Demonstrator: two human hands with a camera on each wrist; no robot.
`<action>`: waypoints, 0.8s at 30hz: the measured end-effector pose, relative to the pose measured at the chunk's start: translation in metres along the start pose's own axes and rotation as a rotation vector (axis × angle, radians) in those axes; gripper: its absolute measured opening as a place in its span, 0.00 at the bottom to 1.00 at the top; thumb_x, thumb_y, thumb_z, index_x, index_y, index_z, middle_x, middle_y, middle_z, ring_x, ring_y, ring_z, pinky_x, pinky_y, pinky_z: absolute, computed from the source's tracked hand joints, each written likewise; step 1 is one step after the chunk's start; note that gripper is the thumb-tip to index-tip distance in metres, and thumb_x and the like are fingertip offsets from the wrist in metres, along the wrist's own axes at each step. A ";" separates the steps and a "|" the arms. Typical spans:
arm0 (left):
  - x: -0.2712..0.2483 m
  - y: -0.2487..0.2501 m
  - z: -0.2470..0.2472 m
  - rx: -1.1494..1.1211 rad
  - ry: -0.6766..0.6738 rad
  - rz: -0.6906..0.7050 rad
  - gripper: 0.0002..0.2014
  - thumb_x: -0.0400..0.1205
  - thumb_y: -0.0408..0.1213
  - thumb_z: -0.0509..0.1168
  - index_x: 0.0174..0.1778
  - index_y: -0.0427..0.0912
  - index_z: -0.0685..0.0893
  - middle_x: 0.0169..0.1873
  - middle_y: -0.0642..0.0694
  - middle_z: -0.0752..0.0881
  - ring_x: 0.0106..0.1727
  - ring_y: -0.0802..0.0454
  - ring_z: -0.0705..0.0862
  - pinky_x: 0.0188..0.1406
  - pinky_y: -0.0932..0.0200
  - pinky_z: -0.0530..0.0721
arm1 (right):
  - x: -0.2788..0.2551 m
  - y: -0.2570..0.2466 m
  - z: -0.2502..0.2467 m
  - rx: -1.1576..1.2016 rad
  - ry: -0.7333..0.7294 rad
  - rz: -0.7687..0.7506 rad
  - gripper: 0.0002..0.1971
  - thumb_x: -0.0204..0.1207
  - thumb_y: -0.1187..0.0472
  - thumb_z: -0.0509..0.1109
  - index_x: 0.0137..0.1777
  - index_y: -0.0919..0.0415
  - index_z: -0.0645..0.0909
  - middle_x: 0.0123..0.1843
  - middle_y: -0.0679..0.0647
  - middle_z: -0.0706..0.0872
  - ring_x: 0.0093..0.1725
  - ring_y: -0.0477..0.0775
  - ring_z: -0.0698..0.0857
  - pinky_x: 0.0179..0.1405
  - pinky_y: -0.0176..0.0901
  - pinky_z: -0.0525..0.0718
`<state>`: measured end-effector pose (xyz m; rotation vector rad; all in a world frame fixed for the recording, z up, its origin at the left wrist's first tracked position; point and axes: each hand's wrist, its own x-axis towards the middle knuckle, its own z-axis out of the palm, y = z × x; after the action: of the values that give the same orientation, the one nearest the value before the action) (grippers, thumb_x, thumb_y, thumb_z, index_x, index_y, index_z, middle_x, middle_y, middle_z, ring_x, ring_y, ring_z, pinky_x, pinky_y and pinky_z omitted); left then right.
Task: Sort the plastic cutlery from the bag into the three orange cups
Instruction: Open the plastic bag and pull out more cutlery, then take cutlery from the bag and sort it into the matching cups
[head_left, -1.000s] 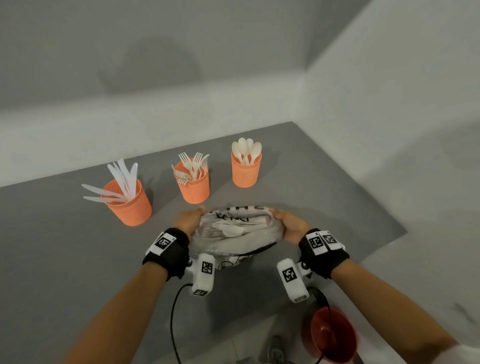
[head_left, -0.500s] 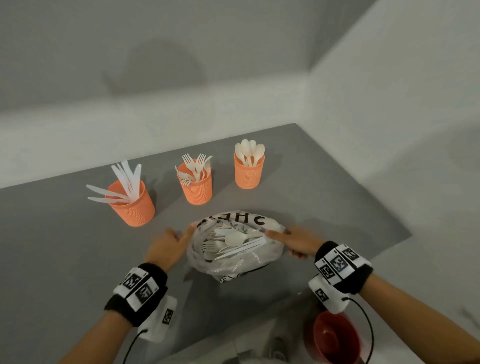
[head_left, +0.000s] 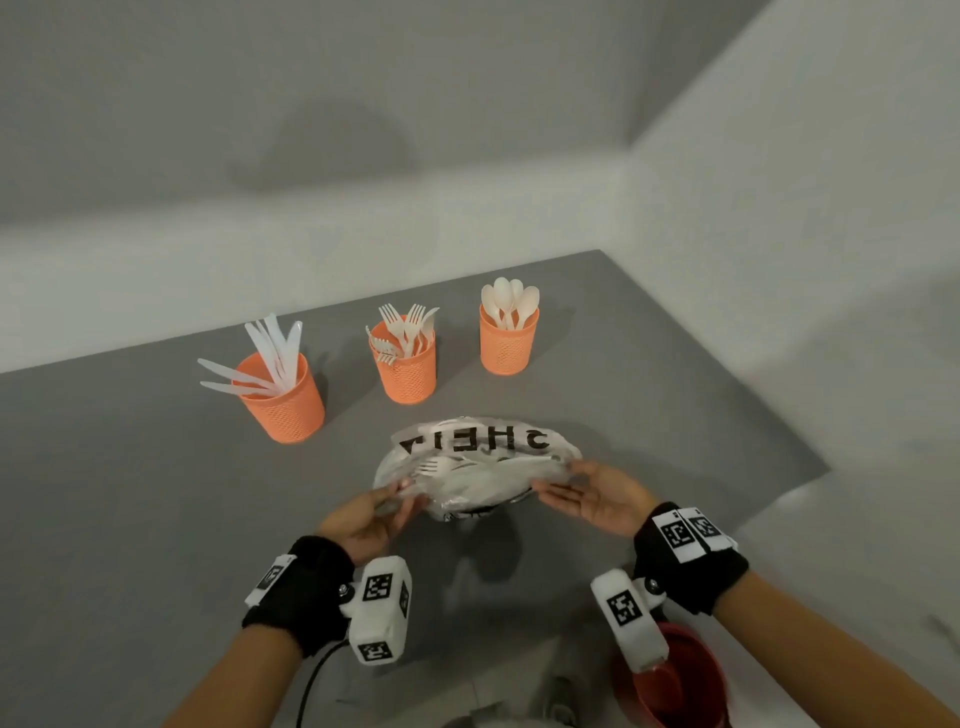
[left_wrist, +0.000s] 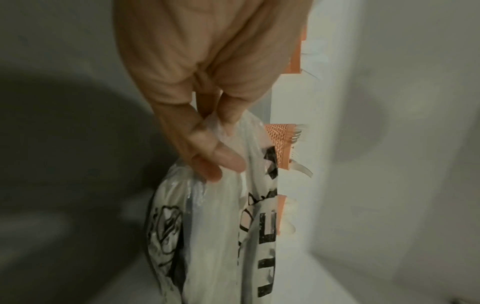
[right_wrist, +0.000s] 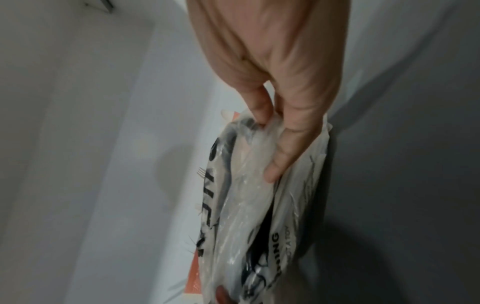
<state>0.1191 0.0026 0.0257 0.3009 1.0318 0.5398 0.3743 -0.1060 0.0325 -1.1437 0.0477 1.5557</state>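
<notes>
A clear plastic bag (head_left: 475, 470) with black lettering and white cutlery inside is held up over the grey table (head_left: 130, 493). My left hand (head_left: 371, 512) pinches its left edge between thumb and fingers (left_wrist: 223, 158). My right hand (head_left: 582, 491) pinches the right edge of the bag (right_wrist: 249, 195). Behind the bag stand three orange mesh cups: the left cup (head_left: 285, 400) holds knives, the middle cup (head_left: 408, 369) forks, the right cup (head_left: 508, 340) spoons. The bag (left_wrist: 215, 236) hangs below my left fingers.
A red bowl-like object (head_left: 675, 680) sits below the table's near edge at the right. White walls meet in a corner behind the table. Bare grey tabletop lies to the left of the cups and bag.
The bag was lying on the table with my hands at its sides. Both hands have since taken its edges and lifted it off the surface, towards me.
</notes>
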 end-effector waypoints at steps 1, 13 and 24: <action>0.000 -0.001 0.001 -0.053 0.001 0.023 0.11 0.85 0.29 0.54 0.43 0.30 0.79 0.32 0.30 0.87 0.25 0.44 0.89 0.19 0.64 0.85 | 0.000 0.002 0.001 0.045 0.013 -0.014 0.08 0.81 0.70 0.54 0.51 0.71 0.75 0.45 0.72 0.85 0.36 0.65 0.90 0.30 0.51 0.90; 0.009 -0.013 0.026 -0.197 -0.047 0.114 0.06 0.71 0.31 0.51 0.31 0.40 0.72 0.22 0.46 0.76 0.23 0.52 0.76 0.33 0.60 0.74 | 0.017 0.007 0.017 0.292 0.114 -0.214 0.10 0.55 0.70 0.50 0.28 0.65 0.74 0.20 0.55 0.75 0.25 0.52 0.76 0.21 0.39 0.84; 0.022 -0.023 0.025 0.787 0.344 0.564 0.18 0.86 0.43 0.53 0.61 0.31 0.73 0.55 0.31 0.82 0.57 0.36 0.82 0.54 0.45 0.82 | 0.035 0.019 0.000 -0.666 0.377 -0.418 0.12 0.82 0.63 0.50 0.44 0.62 0.75 0.43 0.61 0.80 0.44 0.59 0.81 0.42 0.52 0.84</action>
<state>0.1565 -0.0038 0.0111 1.2552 1.4785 0.6828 0.3639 -0.0871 -0.0013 -1.8229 -0.4620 0.9791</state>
